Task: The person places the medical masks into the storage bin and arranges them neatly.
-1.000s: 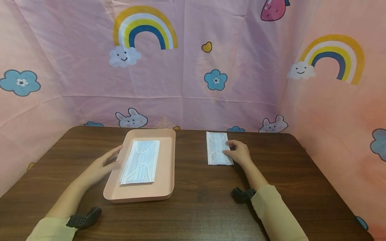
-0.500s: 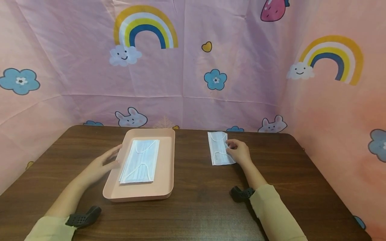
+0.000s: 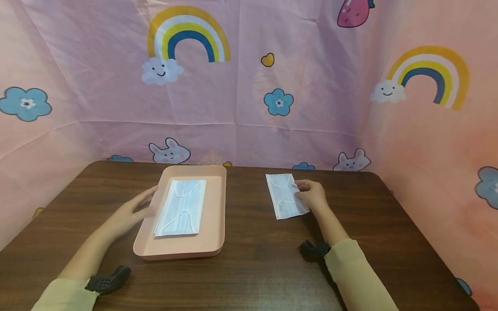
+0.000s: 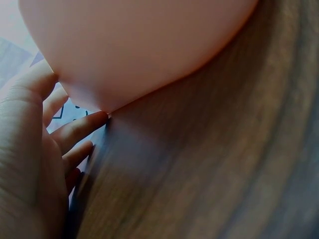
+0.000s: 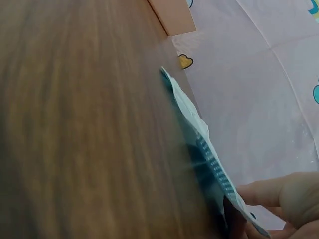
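On the right of the table my right hand [image 3: 313,197] pinches a pale blue face mask [image 3: 283,193] by its right edge, white ear loops on top. Seen edge-on in the right wrist view, the mask [image 5: 192,115] is tilted with its near end lifted off the wood, thumb above and other fingers partly hidden beneath. My left hand [image 3: 125,221] touches the left side of a pink tray [image 3: 213,242], its fingers spread and nearly straight. The left wrist view has the fingertips right against the tray wall [image 4: 144,45]. Inside the tray lies a small stack of face masks [image 3: 180,208].
The dark wooden table [image 3: 256,272] has rounded far corners. A printed fabric backdrop [image 3: 249,86] stands right behind it and along both sides. Black wrist devices sit on both forearms, such as the right one [image 3: 313,251].
My right hand has raised the mask's edge and drawn the mask slightly toward me and to the right, tilting it. The left hand and the tray have stayed in place.
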`<state>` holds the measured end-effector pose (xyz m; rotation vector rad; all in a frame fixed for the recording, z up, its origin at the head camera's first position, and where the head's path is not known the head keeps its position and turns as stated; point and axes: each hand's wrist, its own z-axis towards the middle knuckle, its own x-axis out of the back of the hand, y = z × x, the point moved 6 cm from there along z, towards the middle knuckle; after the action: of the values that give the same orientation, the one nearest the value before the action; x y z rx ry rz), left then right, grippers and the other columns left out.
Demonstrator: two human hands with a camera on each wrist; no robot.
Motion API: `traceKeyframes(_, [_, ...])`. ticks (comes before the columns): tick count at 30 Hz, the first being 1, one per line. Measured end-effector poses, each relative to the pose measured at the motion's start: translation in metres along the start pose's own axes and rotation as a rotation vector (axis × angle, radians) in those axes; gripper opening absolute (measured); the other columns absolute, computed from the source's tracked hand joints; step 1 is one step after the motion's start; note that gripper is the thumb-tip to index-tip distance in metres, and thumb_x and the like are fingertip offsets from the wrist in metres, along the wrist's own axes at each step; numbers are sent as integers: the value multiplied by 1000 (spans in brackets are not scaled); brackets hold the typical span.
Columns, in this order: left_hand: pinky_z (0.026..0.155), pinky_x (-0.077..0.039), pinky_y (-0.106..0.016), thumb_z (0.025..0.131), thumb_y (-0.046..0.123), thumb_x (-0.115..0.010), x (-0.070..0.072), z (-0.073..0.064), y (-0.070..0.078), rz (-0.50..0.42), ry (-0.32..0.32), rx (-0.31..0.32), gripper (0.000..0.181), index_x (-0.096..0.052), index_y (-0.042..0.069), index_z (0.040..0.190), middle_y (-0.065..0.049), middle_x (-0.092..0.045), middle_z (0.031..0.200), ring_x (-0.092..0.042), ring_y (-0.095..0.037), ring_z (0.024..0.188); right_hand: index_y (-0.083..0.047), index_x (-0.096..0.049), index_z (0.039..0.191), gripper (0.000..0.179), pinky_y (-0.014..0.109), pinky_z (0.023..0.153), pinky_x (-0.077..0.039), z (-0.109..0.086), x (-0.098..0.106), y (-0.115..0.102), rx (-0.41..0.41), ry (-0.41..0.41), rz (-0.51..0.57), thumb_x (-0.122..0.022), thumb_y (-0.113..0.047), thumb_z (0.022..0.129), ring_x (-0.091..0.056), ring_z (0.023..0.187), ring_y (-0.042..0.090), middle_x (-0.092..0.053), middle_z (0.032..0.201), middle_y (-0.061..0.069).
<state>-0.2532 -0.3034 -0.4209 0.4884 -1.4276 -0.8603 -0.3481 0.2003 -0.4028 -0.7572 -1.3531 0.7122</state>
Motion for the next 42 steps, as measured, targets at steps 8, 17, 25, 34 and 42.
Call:
traceKeyframes(8, [94,-27,-72,95,33,-58,0,0,2,6,1,17,71,-22,17,154,-29,-31,147,-31,-53,130,1,-66,118,34,44,90,-46,-7,-5,0,-81,-67,120,-66,3,85,-52,106,33,-59,115,22])
traceKeyframes(17, [94,-27,-71,95,34,-58,0,1,5,4,2,20,71,-22,15,154,-30,-31,147,-30,-53,130,4,-63,122,37,32,81,-50,-6,-7,7,-115,-113,233,-67,1,86,-47,100,23,-53,111,14])
traceKeyframes(25, [93,-27,-72,96,34,-57,2,2,4,4,-5,28,70,-21,18,154,-30,-31,147,-30,-53,130,3,-62,123,42,24,73,-45,-8,-10,2,-98,-85,266,-71,1,82,-46,94,21,-52,101,11])
traceKeyframes(34, [92,-27,-73,96,35,-57,0,-1,3,1,-6,41,71,-21,17,154,-30,-29,148,-29,-54,130,2,-62,123,43,31,84,-47,-16,-15,-13,-44,6,288,-68,7,81,-49,103,26,-57,116,18])
traceKeyframes(42, [93,-27,-72,96,30,-57,-2,-2,3,-31,-1,11,69,-21,18,154,-29,-31,147,-30,-52,131,1,-62,123,44,33,84,-48,-23,-16,-30,32,71,349,-68,9,80,-51,104,26,-58,118,18])
